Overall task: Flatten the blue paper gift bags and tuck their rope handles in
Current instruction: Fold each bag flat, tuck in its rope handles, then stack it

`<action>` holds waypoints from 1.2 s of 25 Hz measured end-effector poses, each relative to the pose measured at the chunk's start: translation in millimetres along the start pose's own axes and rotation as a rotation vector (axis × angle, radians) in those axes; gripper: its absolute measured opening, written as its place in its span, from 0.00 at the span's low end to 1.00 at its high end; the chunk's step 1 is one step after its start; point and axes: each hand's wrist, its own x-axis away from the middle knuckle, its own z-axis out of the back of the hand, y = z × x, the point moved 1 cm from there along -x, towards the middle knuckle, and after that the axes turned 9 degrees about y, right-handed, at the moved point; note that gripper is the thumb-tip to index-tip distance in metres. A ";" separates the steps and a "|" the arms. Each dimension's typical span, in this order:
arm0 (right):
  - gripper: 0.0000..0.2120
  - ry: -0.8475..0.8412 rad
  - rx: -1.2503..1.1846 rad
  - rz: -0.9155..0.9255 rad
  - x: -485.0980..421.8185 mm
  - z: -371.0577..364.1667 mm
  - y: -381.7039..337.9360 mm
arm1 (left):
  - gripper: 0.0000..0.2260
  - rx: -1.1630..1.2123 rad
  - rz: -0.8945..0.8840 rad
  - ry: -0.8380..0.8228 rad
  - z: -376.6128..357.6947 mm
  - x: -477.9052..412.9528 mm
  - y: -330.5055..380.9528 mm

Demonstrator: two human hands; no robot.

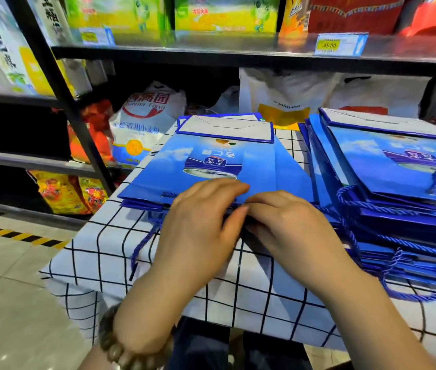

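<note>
A flattened blue paper gift bag (219, 161) lies on top of a small pile on the checked tablecloth (99, 252), its folded base at the far end. My left hand (200, 222) and my right hand (289, 225) meet at the bag's near mouth edge, fingers curled there; what they pinch is hidden under them. A blue rope handle (144, 239) from the pile hangs loose over the cloth to the left of my left hand.
A taller stack of blue bags (398, 169) with several loose rope handles (350, 206) stands at the right. Black shelves (59, 84) with flour sacks and boxed goods rise behind and to the left. Tiled floor with hazard tape lies lower left.
</note>
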 end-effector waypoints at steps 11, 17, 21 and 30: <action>0.13 0.073 0.028 -0.327 6.1 22.8 3.0 | 0.03 -0.034 0.072 -0.015 -8.6 -17.1 -22.8; 0.13 0.272 -0.908 -0.632 -33.3 45.8 -5.6 | 0.03 0.282 0.120 0.241 2.5 -20.2 -8.1; 0.12 0.199 -1.187 -0.635 -58.5 46.4 -12.4 | 0.04 0.294 0.044 0.297 11.2 -22.1 -3.2; 0.09 0.220 -0.948 -0.645 -60.4 21.4 -0.5 | 0.12 0.376 0.470 0.037 5.2 -30.2 -13.2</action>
